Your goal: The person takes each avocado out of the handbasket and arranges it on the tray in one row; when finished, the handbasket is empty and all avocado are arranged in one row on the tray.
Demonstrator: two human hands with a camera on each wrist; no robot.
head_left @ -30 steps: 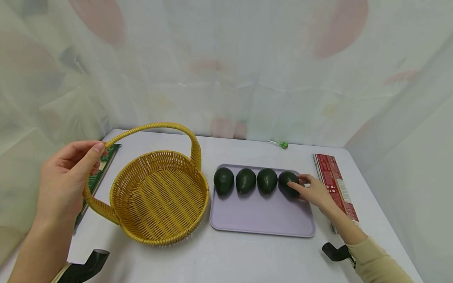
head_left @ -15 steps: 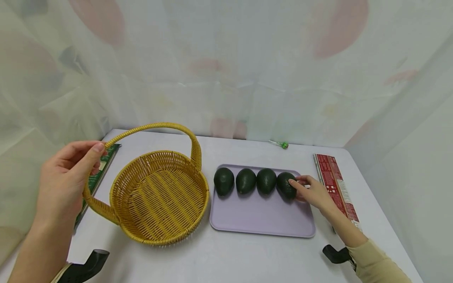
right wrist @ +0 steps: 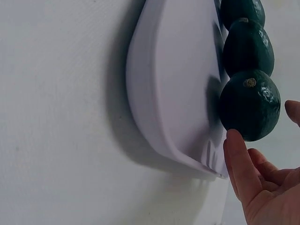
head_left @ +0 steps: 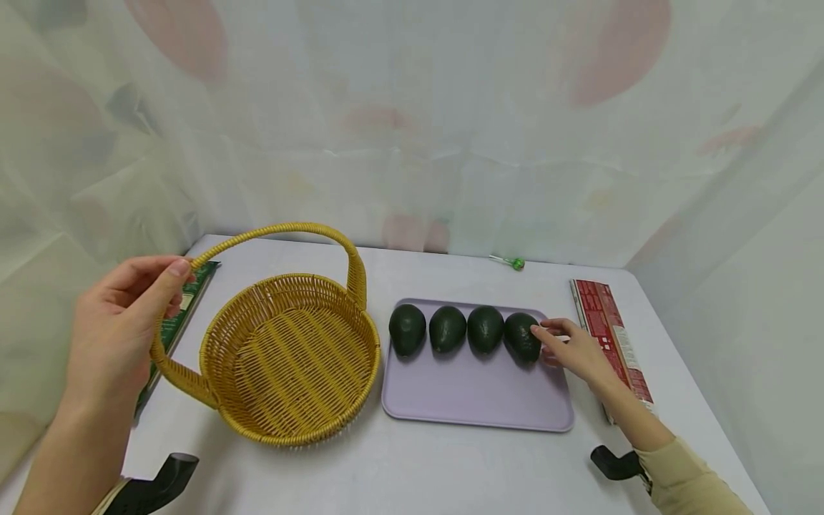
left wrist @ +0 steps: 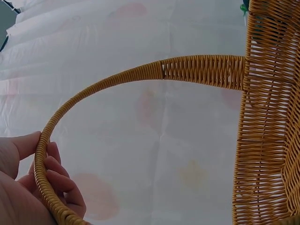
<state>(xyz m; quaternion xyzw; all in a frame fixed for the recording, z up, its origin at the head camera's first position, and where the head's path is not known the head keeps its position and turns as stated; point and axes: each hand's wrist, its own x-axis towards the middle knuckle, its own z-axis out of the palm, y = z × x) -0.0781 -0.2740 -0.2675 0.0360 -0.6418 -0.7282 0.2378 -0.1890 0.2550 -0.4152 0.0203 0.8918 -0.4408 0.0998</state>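
My left hand [head_left: 125,304] pinches the handle of a yellow woven basket [head_left: 292,372] between thumb and curled fingers; the basket tilts towards me with nothing inside. In the left wrist view the fingers [left wrist: 65,187] bend round the wrapped handle [left wrist: 124,77]. On a lilac tray [head_left: 476,397], several dark green avocados stand in a row along the far side. Beside the rightmost avocado [head_left: 521,340] is my right hand [head_left: 573,350], its fingers spread loosely. The right wrist view has one fingertip at that avocado's [right wrist: 251,105] lower edge and another finger [right wrist: 294,112] apart from it.
A red printed packet [head_left: 608,329] lies right of the tray, close to my right forearm. Behind the left hand is a green packet [head_left: 174,325], partly hidden. A small green item [head_left: 517,264] lies near the table's back edge, before a hanging curtain [head_left: 412,129].
The rightmost avocado has shifted slightly left towards its neighbour. My right hand has loosened from it and drawn a little to the right. The left hand and basket stay put.
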